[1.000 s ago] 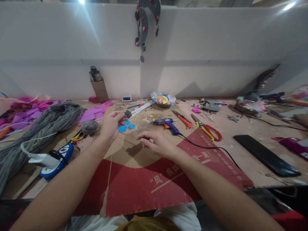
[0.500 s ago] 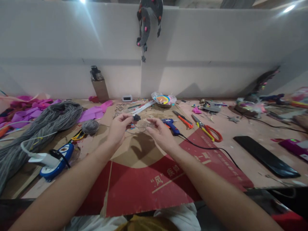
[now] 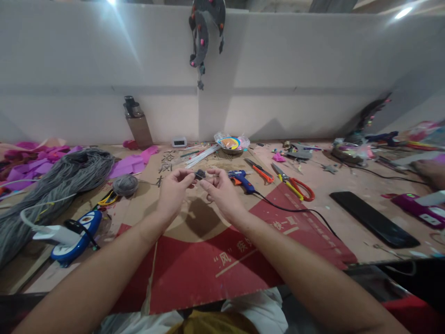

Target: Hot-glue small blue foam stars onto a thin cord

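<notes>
Over the cardboard, my left hand [image 3: 176, 190] pinches a small dark grey piece [image 3: 200, 174], possibly felt; its exact shape is too small to make out. Close against its right side, my right hand [image 3: 222, 192] has thumb and fingertips drawn together on a thin strand of yarn. Part of that strand shows below the right fingers, and the rest is hidden by the hands. Just beyond the right hand lies a blue hot glue gun [image 3: 242, 180] with a black cord.
Cardboard with a red print [image 3: 194, 273] covers the near table. Left are grey yarn [image 3: 79, 171], a yarn ball [image 3: 125, 185] and a blue power strip [image 3: 78, 239]. Right are a utility knife [image 3: 260, 171], scissors [image 3: 295, 183], a black phone-like slab [image 3: 373, 218] and another person's hand [image 3: 431, 172].
My right hand has moved left, up to the dark grey piece, closing the gap between my hands. The left hand keeps its hold. The whole view has shifted slightly.
</notes>
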Available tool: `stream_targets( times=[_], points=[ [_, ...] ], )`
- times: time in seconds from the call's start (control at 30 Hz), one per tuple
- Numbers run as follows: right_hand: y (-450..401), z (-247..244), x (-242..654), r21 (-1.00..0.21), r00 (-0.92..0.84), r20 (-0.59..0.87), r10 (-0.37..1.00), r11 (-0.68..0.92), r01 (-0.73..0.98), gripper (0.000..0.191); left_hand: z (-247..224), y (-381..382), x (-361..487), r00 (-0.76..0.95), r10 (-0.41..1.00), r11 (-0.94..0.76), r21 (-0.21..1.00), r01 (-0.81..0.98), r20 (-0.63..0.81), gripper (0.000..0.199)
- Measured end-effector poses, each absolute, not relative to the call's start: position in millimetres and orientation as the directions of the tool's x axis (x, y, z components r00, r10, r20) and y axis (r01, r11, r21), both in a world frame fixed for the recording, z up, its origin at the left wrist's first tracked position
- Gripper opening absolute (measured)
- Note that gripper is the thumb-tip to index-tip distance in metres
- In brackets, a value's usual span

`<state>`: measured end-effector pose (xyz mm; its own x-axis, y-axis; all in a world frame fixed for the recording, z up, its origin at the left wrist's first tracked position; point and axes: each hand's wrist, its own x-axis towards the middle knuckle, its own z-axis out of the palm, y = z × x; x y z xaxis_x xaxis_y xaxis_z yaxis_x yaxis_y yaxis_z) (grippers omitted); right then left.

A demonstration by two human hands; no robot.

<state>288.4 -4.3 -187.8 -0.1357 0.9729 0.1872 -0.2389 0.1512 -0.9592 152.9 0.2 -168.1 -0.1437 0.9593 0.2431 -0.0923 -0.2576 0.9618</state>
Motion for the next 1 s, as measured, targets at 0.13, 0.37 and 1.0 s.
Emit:
stream_targets(
  times=[0.13, 0.37, 1.0],
  points=[
    [-3, -185, 293, -0.96, -0.015, 0.275, 0.961, 0.274, -0.056, 0.024, -166, -3, 159, -0.089, 0.995, -0.066, 0.937, -0.343, 0.038, 0.016],
    [-5, -184, 297, -0.895, 0.079, 0.437, 0.896, 0.424, 0.136, 0.012, -167, -7, 163, -0.038, 0.997, 0.037, 0.894, -0.447, -0.061, 0.014],
    [-7, -200, 302, -0.595, -0.484, 0.54, 0.689, 0.719, 0.359, 0.032, -180, 18, 139, -0.135, 0.989, -0.031, 0.788, -0.615, -0.066, 0.011]
  ],
)
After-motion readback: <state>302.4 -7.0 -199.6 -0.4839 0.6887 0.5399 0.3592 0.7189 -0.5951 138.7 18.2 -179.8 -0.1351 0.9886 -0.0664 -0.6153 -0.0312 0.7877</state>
